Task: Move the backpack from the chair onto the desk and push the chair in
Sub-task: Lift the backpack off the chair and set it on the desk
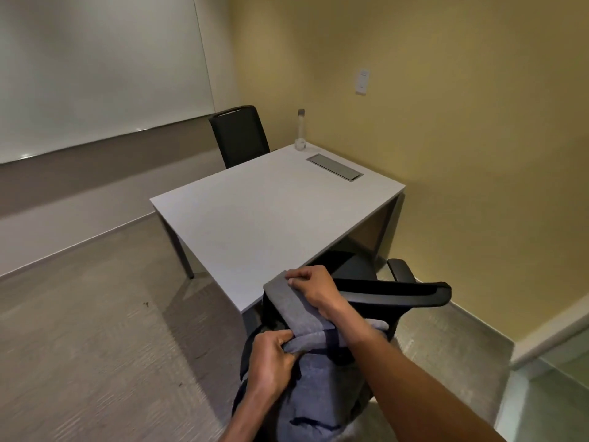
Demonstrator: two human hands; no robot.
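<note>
Backpack (306, 393), no readable label, gripped by both hands.

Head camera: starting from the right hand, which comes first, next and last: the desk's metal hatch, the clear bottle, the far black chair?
From the right hand:
1. Grey metal hatch, desk's far right.
2. Clear plastic bottle, back corner.
3. Black far chair, behind the desk, left.

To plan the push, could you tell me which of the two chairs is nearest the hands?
The near chair, behind the backpack; the other chair stands beyond the desk.
</note>
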